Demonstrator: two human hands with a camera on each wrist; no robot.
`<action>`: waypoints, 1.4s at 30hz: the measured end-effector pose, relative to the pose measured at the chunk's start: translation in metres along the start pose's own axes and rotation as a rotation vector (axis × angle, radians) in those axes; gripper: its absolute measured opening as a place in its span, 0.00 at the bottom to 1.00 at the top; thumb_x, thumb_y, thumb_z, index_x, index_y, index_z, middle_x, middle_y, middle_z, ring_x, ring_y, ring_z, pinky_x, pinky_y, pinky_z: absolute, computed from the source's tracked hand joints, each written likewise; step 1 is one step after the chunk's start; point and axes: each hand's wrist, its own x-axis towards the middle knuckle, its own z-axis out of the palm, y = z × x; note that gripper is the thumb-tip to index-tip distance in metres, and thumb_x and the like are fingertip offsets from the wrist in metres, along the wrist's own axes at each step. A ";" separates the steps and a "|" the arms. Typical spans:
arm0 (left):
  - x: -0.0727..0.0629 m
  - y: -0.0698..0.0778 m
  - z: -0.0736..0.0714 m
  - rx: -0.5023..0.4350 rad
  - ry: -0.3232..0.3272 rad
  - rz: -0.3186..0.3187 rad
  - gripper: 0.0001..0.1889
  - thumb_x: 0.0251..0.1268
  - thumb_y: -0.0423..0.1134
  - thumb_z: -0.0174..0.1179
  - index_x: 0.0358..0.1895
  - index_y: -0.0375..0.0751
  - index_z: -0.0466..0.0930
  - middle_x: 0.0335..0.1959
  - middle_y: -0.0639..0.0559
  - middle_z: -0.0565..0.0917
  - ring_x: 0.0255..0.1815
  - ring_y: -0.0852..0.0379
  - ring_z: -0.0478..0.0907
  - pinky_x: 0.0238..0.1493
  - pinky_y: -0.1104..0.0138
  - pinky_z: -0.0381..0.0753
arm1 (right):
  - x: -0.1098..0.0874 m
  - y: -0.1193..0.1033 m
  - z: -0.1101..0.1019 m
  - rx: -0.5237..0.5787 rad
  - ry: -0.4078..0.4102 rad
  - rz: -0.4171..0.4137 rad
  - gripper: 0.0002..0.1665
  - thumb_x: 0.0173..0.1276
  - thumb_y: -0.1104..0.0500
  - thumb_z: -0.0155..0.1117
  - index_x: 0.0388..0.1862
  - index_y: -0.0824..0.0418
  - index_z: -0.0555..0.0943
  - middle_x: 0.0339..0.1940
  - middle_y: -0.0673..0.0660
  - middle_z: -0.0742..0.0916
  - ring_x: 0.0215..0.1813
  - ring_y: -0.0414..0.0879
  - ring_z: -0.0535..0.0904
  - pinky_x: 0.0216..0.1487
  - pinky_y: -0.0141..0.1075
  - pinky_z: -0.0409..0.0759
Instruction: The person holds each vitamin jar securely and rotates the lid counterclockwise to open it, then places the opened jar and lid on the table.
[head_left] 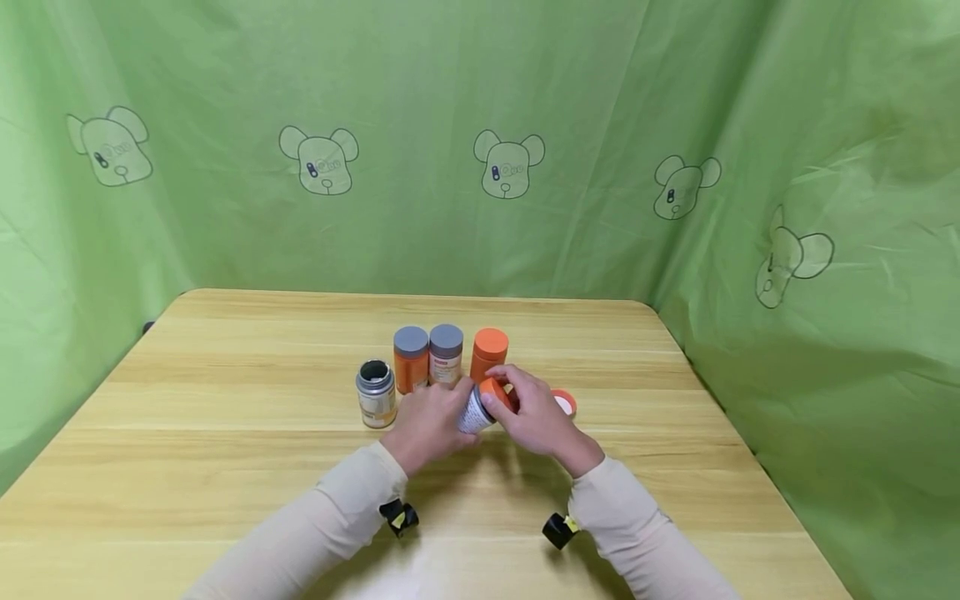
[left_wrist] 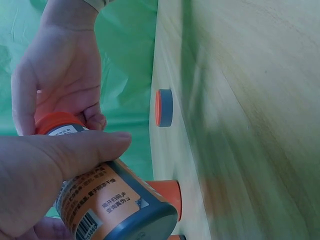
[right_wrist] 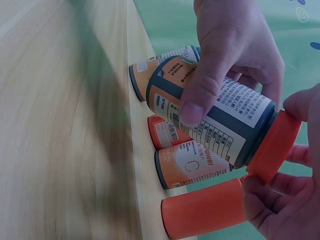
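Observation:
My left hand (head_left: 429,417) grips a dark grey-blue pill bottle (right_wrist: 215,112) round its body, and the bottle is tilted above the table. Its label shows orange and white panels with small print and a barcode. At the bottle's mouth end sits an orange cap (right_wrist: 276,145), pinched between the thumb and fingers of my right hand (head_left: 542,417). In the right wrist view the cap's lower edge stands slightly askew against the bottle. Behind my hands stands an orange bottle (head_left: 490,348) with an orange cap.
Left of my hands an uncapped bottle (head_left: 376,402) stands upright, its dark mouth showing. Next to it are an orange bottle (head_left: 411,362) and a paler labelled bottle (head_left: 446,350), both with grey-blue caps. A loose cap (head_left: 564,402) lies on the wooden table (head_left: 225,367) beside my right hand.

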 end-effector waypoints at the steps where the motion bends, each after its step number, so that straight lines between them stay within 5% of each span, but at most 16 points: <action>1: 0.000 0.000 0.000 0.004 -0.001 0.000 0.33 0.43 0.54 0.77 0.52 0.44 0.75 0.32 0.48 0.83 0.27 0.52 0.80 0.22 0.61 0.78 | 0.000 0.000 0.000 0.004 -0.004 -0.011 0.20 0.72 0.55 0.57 0.58 0.62 0.73 0.48 0.57 0.81 0.38 0.48 0.77 0.37 0.39 0.77; 6: 0.001 0.000 0.000 0.019 -0.005 -0.002 0.33 0.43 0.54 0.77 0.52 0.44 0.75 0.32 0.48 0.83 0.27 0.52 0.80 0.23 0.61 0.78 | 0.000 0.002 0.000 0.006 -0.005 -0.056 0.21 0.72 0.56 0.57 0.59 0.66 0.72 0.50 0.60 0.80 0.39 0.49 0.78 0.39 0.41 0.79; 14: 0.000 0.001 0.002 -0.001 -0.019 0.002 0.33 0.42 0.53 0.78 0.50 0.44 0.75 0.31 0.48 0.82 0.26 0.52 0.80 0.20 0.62 0.77 | 0.001 0.005 0.003 -0.038 0.016 0.003 0.20 0.73 0.50 0.56 0.54 0.65 0.74 0.35 0.56 0.82 0.30 0.42 0.75 0.32 0.36 0.76; 23: 0.001 -0.001 0.002 0.003 -0.012 -0.005 0.34 0.40 0.53 0.78 0.51 0.44 0.75 0.33 0.48 0.83 0.28 0.52 0.81 0.23 0.61 0.79 | 0.000 0.005 0.002 -0.013 0.012 -0.052 0.21 0.70 0.56 0.58 0.57 0.64 0.73 0.48 0.58 0.80 0.39 0.49 0.76 0.38 0.41 0.77; 34: 0.002 -0.001 0.002 -0.004 -0.023 -0.016 0.33 0.41 0.53 0.78 0.51 0.44 0.75 0.32 0.48 0.83 0.27 0.53 0.80 0.23 0.61 0.78 | 0.002 0.006 0.002 -0.039 0.036 -0.017 0.21 0.72 0.50 0.58 0.56 0.62 0.74 0.48 0.58 0.82 0.31 0.43 0.74 0.33 0.36 0.75; 42: 0.002 -0.001 0.002 0.015 -0.015 -0.011 0.33 0.41 0.53 0.78 0.51 0.44 0.75 0.31 0.49 0.83 0.26 0.53 0.80 0.22 0.61 0.78 | 0.001 0.006 0.001 -0.031 0.022 -0.070 0.21 0.70 0.55 0.59 0.58 0.64 0.73 0.49 0.59 0.81 0.37 0.49 0.76 0.34 0.37 0.75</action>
